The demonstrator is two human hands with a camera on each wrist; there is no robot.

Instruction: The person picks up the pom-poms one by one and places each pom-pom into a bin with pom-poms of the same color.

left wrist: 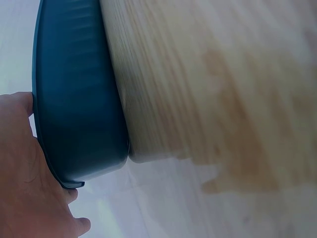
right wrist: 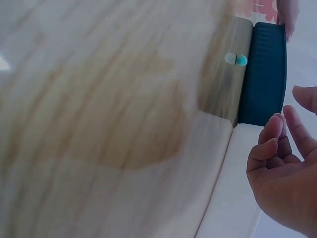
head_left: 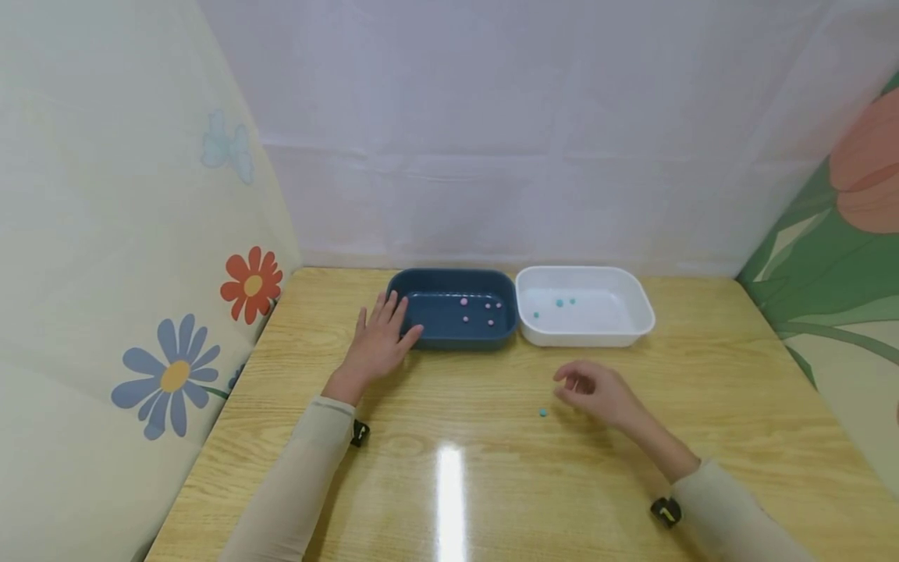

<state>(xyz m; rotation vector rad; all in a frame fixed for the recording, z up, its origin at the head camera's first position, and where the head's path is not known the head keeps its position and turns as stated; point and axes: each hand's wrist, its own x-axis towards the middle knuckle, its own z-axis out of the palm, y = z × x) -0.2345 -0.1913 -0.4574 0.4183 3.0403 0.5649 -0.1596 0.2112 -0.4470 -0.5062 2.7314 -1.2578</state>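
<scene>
My left hand (head_left: 378, 343) rests over the left end of a navy blue tray (head_left: 456, 343), its fingers spread and fairly straight across the rim. Several small pink balls (head_left: 464, 301) lie inside that tray. In the left wrist view the thumb and fingertips touch the tray's edge (left wrist: 74, 184). My right hand (head_left: 593, 390) hovers over the table with loosely bent fingers, thumb and forefinger apart and nothing between them. Just left of its fingertips, a small teal ball (head_left: 543, 412) lies on the wood. A white tray (head_left: 586, 339) behind this hand holds three teal balls (head_left: 559, 303).
The two trays stand side by side at the back of the wood-grain table (head_left: 407, 484), before a pale cloth backdrop (head_left: 449, 172). Flower-printed panels (head_left: 175, 376) rise on the left and right. Black wrist straps (head_left: 666, 511) show at both sleeves.
</scene>
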